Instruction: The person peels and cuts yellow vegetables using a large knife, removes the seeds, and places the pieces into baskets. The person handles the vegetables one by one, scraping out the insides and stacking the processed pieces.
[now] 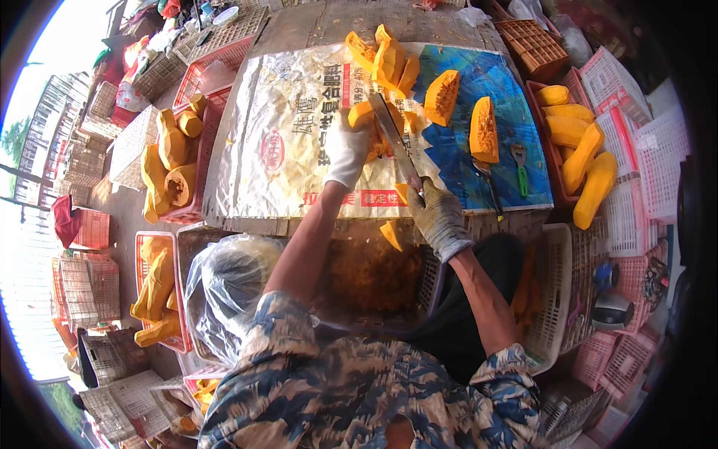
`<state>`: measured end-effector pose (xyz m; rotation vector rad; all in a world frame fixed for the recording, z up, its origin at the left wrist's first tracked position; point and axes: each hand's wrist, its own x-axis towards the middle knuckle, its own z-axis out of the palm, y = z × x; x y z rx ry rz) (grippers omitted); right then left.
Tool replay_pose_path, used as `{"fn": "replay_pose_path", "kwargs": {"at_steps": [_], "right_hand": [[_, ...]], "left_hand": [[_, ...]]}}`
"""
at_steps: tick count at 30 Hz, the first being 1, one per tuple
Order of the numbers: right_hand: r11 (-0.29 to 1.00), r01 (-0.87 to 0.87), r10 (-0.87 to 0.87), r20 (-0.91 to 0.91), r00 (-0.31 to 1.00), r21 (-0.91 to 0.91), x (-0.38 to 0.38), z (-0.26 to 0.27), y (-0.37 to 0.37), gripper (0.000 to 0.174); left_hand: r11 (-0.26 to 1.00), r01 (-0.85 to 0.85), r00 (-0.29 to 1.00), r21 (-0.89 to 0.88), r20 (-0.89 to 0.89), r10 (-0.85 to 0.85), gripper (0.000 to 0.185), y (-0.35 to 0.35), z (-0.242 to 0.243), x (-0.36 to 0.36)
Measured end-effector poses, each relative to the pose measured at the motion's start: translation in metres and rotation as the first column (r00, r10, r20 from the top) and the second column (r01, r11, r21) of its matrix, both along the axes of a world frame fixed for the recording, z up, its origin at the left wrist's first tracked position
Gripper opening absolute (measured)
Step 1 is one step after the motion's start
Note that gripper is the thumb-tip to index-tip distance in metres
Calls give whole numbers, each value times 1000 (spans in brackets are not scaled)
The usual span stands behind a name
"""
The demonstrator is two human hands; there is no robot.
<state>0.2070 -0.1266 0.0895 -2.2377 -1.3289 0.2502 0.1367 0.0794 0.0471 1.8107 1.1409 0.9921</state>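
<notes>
In a white knit glove, my left hand (345,147) grips a piece of peeled pumpkin (360,114) over the sheet. My right hand (437,216), in a dirty grey-yellow glove, is closed around the handle of a long knife (395,137). Its blade slants up and left, beside the held piece. Beyond the knife lies a group of pumpkin wedges (390,63). Two more cut chunks, one pumpkin chunk (442,98) and another pumpkin chunk (483,132), rest to the right with seedy flesh showing. A small pumpkin offcut (391,234) is at the table's near edge.
A printed woven-plastic sheet (263,191) covers the wooden table (314,19). A green-handled peeler (520,171) and a dark-handled tool (491,188) lie at right. Peeled pumpkins fill a left crate (196,185) and a right crate (538,101). Below sits a scrap crate (429,280).
</notes>
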Motion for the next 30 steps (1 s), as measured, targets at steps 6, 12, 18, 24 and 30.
{"fn": "replay_pose_path", "kwargs": {"at_steps": [6,12,18,24,30], "right_hand": [[1000,2,-2,-23,1000,0,2,-2,1,28],[1000,3,-3,7,1000,1,2,-5,4,29],[999,-20,19,20,1000,32,2,-6,6,30],[987,35,-29,38,999,-155,9,-24,19,32],[968,-69,29,-166,986,-240,46,-48,63,39]], "left_hand": [[995,8,997,-103,81,0,38,5,4,-2],[985,-28,999,-168,32,34,42,4,7,-2],[988,-12,998,-151,56,21,42,5,10,-2],[1000,20,1000,-24,11,-19,28,-8,14,-2],[992,14,1000,123,0,-14,33,-15,5,2]]}}
